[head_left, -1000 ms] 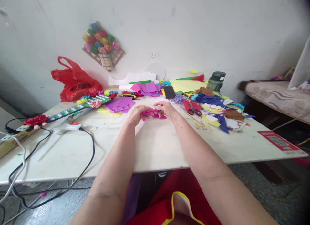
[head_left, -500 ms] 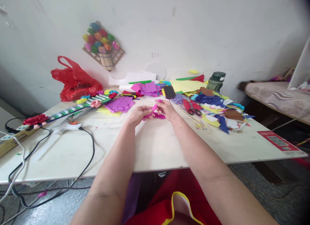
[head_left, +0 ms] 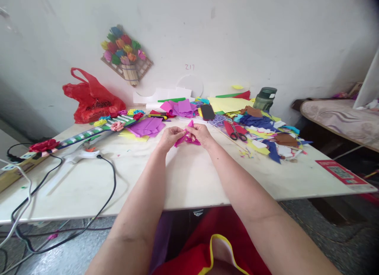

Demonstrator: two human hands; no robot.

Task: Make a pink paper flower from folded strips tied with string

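The pink piece [head_left: 186, 137] looks like thin, matt, creased paper, and the surface [head_left: 189, 176] is smooth and pale with a dull sheen. At ten o'clock lies a glossy, crinkled red plastic bag [head_left: 91, 99].

Paper [head_left: 187, 137]: magenta. Bag [head_left: 92, 98]: red, dark print. Table [head_left: 192, 176]: off-white. Scissors [head_left: 236, 132]: red handles. Sheets [head_left: 146, 127]: purple. Phone [head_left: 207, 112]: black. Bottle [head_left: 264, 98]: dark green. Cable [head_left: 109, 176]: black. Scraps [head_left: 266, 132]: blue, yellow, brown, white. Wall [head_left: 266, 38]: white. Strip [head_left: 97, 132]: green-and-white stripes.
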